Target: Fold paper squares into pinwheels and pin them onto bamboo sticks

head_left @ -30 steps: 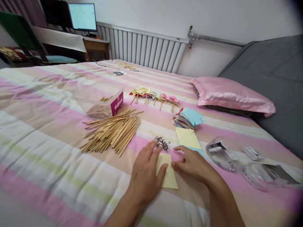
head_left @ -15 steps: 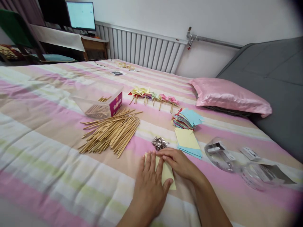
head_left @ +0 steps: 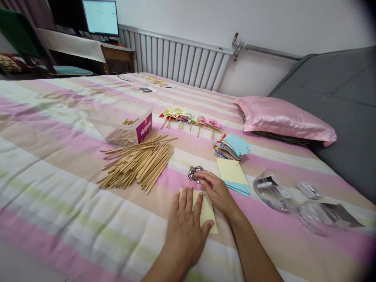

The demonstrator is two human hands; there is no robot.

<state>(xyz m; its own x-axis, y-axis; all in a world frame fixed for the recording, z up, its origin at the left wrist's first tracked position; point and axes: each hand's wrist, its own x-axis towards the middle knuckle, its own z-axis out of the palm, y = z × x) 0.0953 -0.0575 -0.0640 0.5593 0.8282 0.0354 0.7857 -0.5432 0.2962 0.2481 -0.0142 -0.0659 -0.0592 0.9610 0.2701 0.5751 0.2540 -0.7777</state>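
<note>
My left hand (head_left: pixel 188 223) lies flat with its fingers spread, pressing a pale yellow paper sheet (head_left: pixel 209 217) against the bedspread. Most of the sheet's left part is hidden under the palm. My right hand (head_left: pixel 216 192) is just beyond the sheet, fingers stretched out and apart, with the fingertips over the near right side of a small heap of shiny metal pieces (head_left: pixel 193 172). The pieces are too small to tell their exact kind. Right of the heap lies a stack of square paper (head_left: pixel 233 172), yellow on top with blue beneath.
Wooden sticks (head_left: pixel 141 164) are heaped at left before a clear plastic box (head_left: pixel 125 137) holding more. Paper pinwheels (head_left: pixel 190 118) lie in a row behind. Cut coloured paper (head_left: pixel 235 147), clear round containers (head_left: pixel 272 192) and a pink pillow (head_left: pixel 284 119) are at right.
My right hand has left the yellow sheet's top edge and moved forward to the metal heap, its fingers now over it. My left hand stays flat on the sheet.
</note>
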